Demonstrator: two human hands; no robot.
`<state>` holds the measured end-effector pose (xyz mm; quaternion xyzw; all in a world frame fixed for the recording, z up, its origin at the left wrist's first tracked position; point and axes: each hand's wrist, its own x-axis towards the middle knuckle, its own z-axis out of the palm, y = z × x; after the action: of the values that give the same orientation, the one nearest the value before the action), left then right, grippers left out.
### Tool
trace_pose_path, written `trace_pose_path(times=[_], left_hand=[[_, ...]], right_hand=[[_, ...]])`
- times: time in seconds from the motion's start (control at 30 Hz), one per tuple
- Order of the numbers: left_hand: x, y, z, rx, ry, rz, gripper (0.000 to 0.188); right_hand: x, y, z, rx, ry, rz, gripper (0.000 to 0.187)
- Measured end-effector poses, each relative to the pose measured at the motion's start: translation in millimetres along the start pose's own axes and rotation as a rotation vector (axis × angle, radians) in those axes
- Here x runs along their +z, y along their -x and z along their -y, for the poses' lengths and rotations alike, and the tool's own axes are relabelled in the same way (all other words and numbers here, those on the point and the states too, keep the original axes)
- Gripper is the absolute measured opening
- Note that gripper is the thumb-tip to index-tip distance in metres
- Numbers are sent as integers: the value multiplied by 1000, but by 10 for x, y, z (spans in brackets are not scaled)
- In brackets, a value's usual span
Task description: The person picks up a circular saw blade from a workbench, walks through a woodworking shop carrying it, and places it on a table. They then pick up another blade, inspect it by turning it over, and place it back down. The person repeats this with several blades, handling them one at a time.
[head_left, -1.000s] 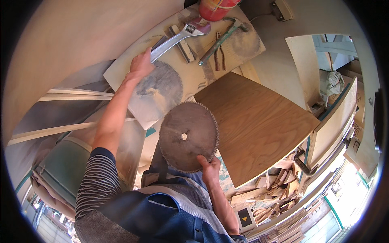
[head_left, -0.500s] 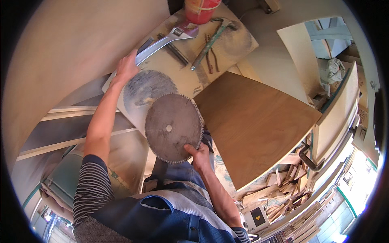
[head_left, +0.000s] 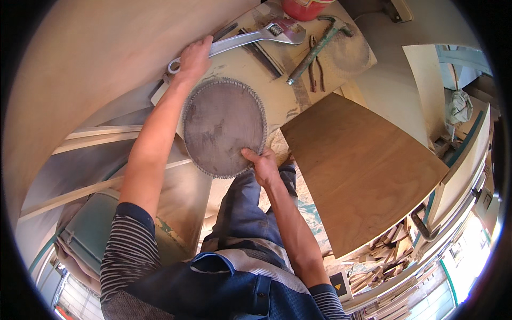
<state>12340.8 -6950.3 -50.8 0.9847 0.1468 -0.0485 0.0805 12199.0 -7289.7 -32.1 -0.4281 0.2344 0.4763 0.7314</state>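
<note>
My left hand [head_left: 194, 60] is closed around the handle of a large silver adjustable wrench [head_left: 242, 41], whose jaw points right across the worktop. In my right hand [head_left: 264, 165] is a round, toothed circular saw blade [head_left: 221, 128], pinched at its lower right rim with the thumb on top. The blade covers the worktop's near left part and a round dark patch there. Beyond the wrench handle lies a dark metal bar [head_left: 264, 56]. A green-handled hammer [head_left: 314, 53] and a pair of pliers [head_left: 316, 64] rest to the right of it.
The dusty worktop [head_left: 288, 101] carries a red bucket [head_left: 306, 8] at its far edge. A brown wooden panel [head_left: 362, 165] juts out on the right, with wood offcuts [head_left: 389, 250] beneath. Wooden rails [head_left: 101, 136] and a green bin [head_left: 93, 229] are on the left.
The saw blade has moved up over the worktop, covering the round dark patch. My left hand still grips the wrench, which now lies flatter. The whole view has shifted.
</note>
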Motion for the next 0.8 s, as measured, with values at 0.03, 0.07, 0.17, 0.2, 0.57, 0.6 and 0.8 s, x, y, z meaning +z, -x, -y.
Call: trace_pose_path(times=[0.03, 0.07, 0.17, 0.2, 0.57, 0.6, 0.8], left_hand=[[23, 4, 16, 3, -22, 39, 54], [42, 5, 31, 39, -37, 22, 52], [75, -4, 57, 97, -67, 9, 49], [81, -6, 56, 91, -73, 4, 49], [-260, 319, -193, 137, 66, -214, 54], [-272, 417, -231, 123, 82, -308, 53], [87, 1306, -472, -156, 229, -409, 49]], right_hand=[[30, -86, 5, -6, 15, 7, 35], [56, -171, 6, -8, 26, 9, 36], [86, -381, 4, 23, 20, -26, 34], [79, -429, 6, 16, 1, -16, 33], [-498, -345, 84, 60, 1515, -266, 48], [-572, -210, 94, 68, 1447, -233, 44], [-922, 989, -26, 186, 825, -216, 27]])
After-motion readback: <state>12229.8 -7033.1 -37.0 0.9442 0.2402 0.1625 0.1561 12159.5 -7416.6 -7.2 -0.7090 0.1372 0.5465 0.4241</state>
